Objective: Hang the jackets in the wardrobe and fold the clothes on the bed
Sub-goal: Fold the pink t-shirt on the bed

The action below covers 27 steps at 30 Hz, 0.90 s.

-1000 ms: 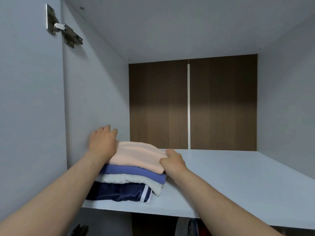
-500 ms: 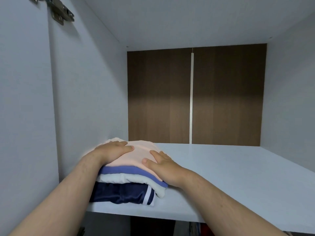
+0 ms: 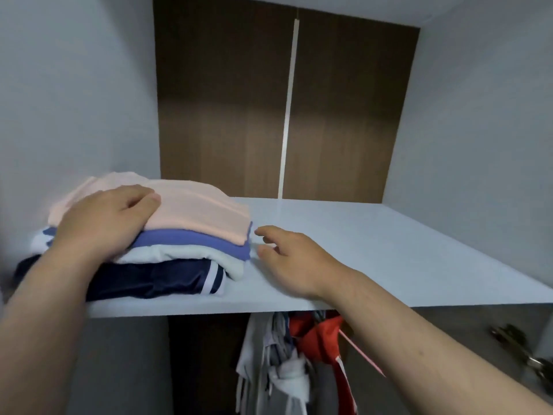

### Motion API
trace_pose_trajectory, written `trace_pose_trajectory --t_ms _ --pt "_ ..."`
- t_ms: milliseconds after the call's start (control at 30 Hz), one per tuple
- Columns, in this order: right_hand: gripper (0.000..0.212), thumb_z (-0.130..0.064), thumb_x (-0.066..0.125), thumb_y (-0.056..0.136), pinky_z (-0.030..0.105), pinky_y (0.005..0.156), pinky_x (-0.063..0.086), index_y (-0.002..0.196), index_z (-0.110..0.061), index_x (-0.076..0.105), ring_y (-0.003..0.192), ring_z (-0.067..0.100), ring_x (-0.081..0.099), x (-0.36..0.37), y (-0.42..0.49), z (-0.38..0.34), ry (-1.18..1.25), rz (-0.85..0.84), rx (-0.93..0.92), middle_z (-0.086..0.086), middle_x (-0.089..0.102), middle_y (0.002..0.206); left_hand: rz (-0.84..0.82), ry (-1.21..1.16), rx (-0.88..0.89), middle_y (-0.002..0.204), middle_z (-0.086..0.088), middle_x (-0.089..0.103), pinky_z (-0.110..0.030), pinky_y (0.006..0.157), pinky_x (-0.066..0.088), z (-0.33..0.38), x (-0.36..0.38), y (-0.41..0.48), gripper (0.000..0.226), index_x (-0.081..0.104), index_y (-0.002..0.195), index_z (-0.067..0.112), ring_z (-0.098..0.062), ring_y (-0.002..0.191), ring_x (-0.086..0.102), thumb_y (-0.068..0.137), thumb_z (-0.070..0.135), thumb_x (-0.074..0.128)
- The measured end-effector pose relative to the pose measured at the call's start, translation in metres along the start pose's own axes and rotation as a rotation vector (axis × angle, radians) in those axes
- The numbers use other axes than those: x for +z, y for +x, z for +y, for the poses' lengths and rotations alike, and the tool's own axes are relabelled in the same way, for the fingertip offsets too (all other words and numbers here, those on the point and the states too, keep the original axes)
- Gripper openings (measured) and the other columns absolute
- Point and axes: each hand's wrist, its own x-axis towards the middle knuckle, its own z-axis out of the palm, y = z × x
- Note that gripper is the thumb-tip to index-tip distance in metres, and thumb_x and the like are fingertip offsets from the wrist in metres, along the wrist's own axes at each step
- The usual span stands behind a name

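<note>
On shelf [image 3: 389, 250]: folded stack [image 3: 194, 211], soft, light, judged liable to slump; best supported at both sides. Left hand [image 3: 101, 223] laid flat on top; right hand [image 3: 293, 262] spread alongside.

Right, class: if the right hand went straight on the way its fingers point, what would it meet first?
Probably the right edge of the clothes pile, near the blue garment under the peach top. The right hand sits beside it, though depth is unclear.
</note>
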Motion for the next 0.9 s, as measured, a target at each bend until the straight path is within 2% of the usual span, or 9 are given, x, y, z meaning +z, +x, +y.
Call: trace_pose_trajectory --t_ms 67,133,233,333,433,600,767,833,900 --pt "0.046 -0.036 0.046 0.101 0.033 0.106 0.040 0.146 -0.024 0.043 0.129 0.022 0.051 -0.012 -0.029 0.013 -0.114 0.031 -0.008 0.003 0.053 0.145 0.016 -0.166 0.024 0.130 0.008 0.065 -0.048 0.101 0.044 0.018 0.006 -0.016 0.044 0.062 0.113 0.053 -0.029 0.118 0.056 0.084 0.070 0.033" --pt "0.051 -0.034 0.048 0.100 0.033 0.109 0.038 0.149 -0.022 0.039 0.133 0.022 0.047 -0.026 -0.063 0.023 -0.191 0.082 0.005 0.003 0.049 0.149 0.038 -0.331 0.062 0.122 0.010 0.065 -0.050 0.102 0.046 0.048 0.013 -0.040 0.026 0.053 0.108 0.069 -0.020 0.114 0.058 0.085 0.067 0.042" --pt "0.052 -0.030 0.048 0.100 0.030 0.110 0.033 0.150 -0.023 0.039 0.137 0.020 0.043 -0.048 -0.119 0.037 -0.230 0.152 0.072 0.000 0.046 0.151 0.015 -0.445 0.172 0.115 0.022 0.059 -0.033 0.089 0.049 0.106 0.023 -0.087 0.034 0.045 0.115 0.073 0.006 0.097 0.056 0.082 0.066 0.045" --pt "0.051 -0.031 0.048 0.100 0.024 0.110 0.029 0.150 -0.025 0.039 0.139 0.015 0.040 -0.066 -0.172 0.052 -0.221 0.210 0.176 -0.004 0.044 0.153 -0.141 -0.502 0.340 0.132 0.022 0.054 -0.027 0.101 0.036 0.157 0.038 -0.130 0.043 0.054 0.129 0.054 0.008 0.117 0.046 0.087 0.060 0.060" --pt "0.051 -0.031 0.051 0.098 0.028 0.106 0.036 0.147 -0.026 0.041 0.134 0.017 0.045 -0.085 -0.249 0.065 -0.269 0.282 0.261 -0.004 0.048 0.148 -0.304 -0.431 0.446 0.143 0.015 0.051 -0.025 0.109 0.029 0.214 0.056 -0.176 0.051 0.055 0.139 0.033 0.003 0.128 0.040 0.089 0.040 0.066" --pt "0.045 -0.030 0.049 0.097 0.035 0.104 0.042 0.141 -0.018 0.047 0.128 0.023 0.048 -0.095 -0.437 0.083 -0.447 0.351 0.520 0.000 0.049 0.142 -0.528 -0.447 0.646 0.143 0.029 0.030 -0.021 0.115 0.019 0.304 0.077 -0.295 0.065 0.044 0.145 0.037 0.005 0.140 0.027 0.086 0.044 0.068" --pt "0.051 -0.034 0.045 0.099 0.024 0.110 0.033 0.149 -0.025 0.039 0.138 0.012 0.036 -0.088 -0.611 0.078 -0.455 0.350 0.782 -0.009 0.040 0.152 -0.727 -0.462 0.881 0.143 0.040 0.010 -0.002 0.106 -0.002 0.379 0.096 -0.422 0.069 0.028 0.149 0.046 0.021 0.134 0.003 0.089 0.049 0.063" --pt "0.049 -0.035 0.045 0.099 0.023 0.110 0.031 0.147 -0.027 0.040 0.137 0.012 0.037 -0.090 -0.671 0.068 -0.455 0.378 0.885 -0.010 0.041 0.151 -0.819 -0.541 0.931 0.139 0.047 0.009 0.004 0.100 -0.003 0.410 0.095 -0.466 0.064 0.028 0.143 0.054 0.027 0.130 0.002 0.090 0.047 0.064" --pt "0.048 -0.037 0.044 0.098 0.025 0.109 0.033 0.145 -0.028 0.042 0.134 0.013 0.040 -0.092 -0.727 0.054 -0.464 0.412 0.990 -0.011 0.043 0.148 -0.917 -0.649 0.995 0.135 0.052 0.017 0.006 0.100 0.004 0.440 0.091 -0.509 0.057 0.033 0.131 0.062 0.030 0.130 0.010 0.088 0.045 0.067"
